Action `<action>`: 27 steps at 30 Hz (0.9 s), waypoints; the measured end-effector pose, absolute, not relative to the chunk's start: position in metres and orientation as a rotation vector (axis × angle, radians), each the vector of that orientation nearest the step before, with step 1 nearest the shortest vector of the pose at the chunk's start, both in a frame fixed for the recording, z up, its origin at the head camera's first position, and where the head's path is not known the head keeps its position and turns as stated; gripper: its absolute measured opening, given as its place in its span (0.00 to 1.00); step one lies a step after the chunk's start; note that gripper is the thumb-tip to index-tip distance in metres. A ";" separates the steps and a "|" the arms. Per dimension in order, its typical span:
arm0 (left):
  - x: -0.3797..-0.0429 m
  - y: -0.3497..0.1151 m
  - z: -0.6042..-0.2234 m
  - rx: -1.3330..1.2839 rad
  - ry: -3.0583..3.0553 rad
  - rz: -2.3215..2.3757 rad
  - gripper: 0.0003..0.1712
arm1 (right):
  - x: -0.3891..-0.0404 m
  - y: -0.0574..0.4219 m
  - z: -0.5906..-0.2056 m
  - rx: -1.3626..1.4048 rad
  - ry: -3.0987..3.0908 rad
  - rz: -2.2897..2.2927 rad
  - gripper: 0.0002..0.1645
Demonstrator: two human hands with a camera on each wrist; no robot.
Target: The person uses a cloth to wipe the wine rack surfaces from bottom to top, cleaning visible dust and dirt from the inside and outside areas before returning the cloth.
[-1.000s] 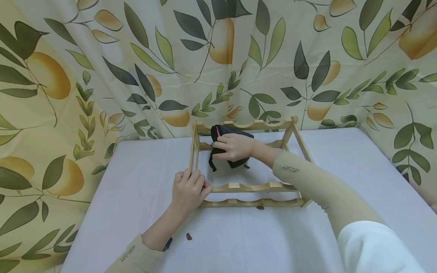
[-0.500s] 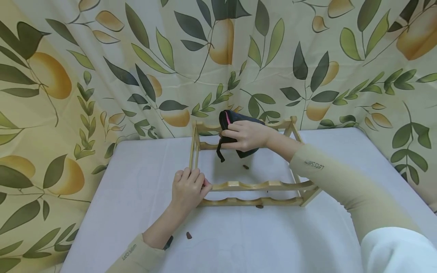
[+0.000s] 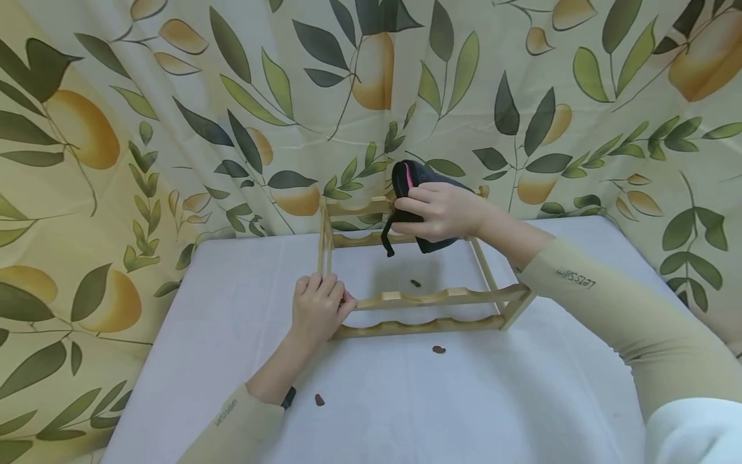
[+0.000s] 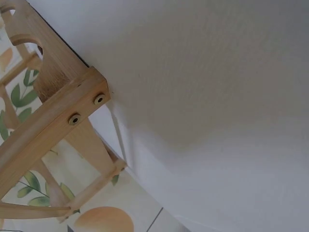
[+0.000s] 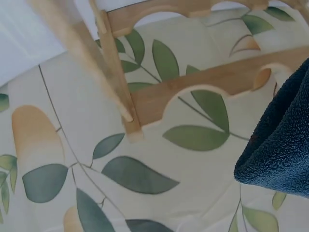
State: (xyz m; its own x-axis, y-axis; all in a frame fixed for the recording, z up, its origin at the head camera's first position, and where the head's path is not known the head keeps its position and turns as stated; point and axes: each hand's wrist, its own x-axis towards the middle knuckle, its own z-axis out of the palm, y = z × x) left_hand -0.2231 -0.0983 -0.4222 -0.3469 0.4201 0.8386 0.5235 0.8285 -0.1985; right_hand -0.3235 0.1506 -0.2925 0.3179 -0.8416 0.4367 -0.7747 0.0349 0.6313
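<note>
On the table stands a light wooden rack (image 3: 429, 299) with scalloped rails; its end frame with two screws fills the left side of the left wrist view. My left hand (image 3: 317, 309) grips the rack's near left corner, fingers curled over it. Above the rack's far side, my right hand (image 3: 440, 211) holds a dark blue terry cloth (image 5: 280, 150), bunched up, with a pink strip and a dangling black strap. This cloth (image 3: 429, 175) overlaps the back rail in the head view. The right wrist view shows only a fold of it.
Small brown bits lie on the white-covered table (image 3: 232, 309): one bit (image 3: 415, 283) within the rack, another bit (image 3: 438, 349) before its front rail, and a third bit (image 3: 320, 399) nearer. A curtain (image 3: 191, 129) with fruit and leaves hangs behind.
My right hand has lifted the terry cloth up and to the right. The rack's front has shifted away from me, uncovering the brown bit there, with my left hand still on its corner.
</note>
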 end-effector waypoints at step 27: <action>-0.232 -0.102 -0.426 -0.726 -1.941 -0.139 0.14 | -0.254 0.216 -0.255 1.477 -1.522 -0.017 0.14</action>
State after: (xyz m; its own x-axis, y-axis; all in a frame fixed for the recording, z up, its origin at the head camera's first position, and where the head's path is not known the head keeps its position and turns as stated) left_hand -0.2324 -0.1022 -0.4260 -0.3030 0.4263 0.8523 0.5435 0.8120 -0.2129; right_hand -0.2536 0.2164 -0.2547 0.2161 -0.7678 0.6031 -0.7539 0.2613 0.6028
